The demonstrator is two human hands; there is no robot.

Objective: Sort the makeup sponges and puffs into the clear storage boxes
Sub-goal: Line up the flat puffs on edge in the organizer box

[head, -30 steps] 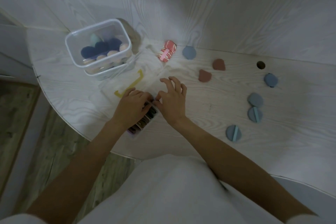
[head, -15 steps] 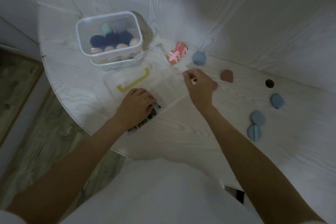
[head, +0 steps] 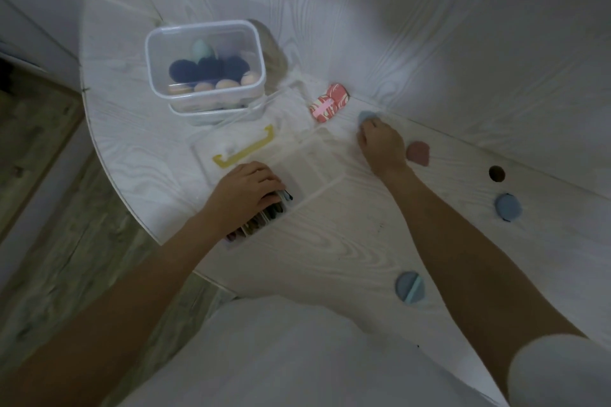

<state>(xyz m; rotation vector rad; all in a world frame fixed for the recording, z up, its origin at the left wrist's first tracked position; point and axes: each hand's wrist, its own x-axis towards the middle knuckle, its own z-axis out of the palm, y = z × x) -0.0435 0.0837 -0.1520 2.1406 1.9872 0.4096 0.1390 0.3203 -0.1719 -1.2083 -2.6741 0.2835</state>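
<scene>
The round blue powder puff (head: pixel 366 116) lies at the far edge of the white wood-grain surface (head: pixel 330 248), just beyond my right hand (head: pixel 380 145), whose fingertips curl onto it. My left hand (head: pixel 246 190) rests nearer me, fingers bent over the flat clear compartment box (head: pixel 297 168).

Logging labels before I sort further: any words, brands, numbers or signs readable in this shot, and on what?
None can be read.
Tall clear storage box: no label shows.
Flat clear box with the yellow handle: no print visible.
Pink patterned puff: only a swirl pattern, no letters.
Blue puffs: plain.
</scene>
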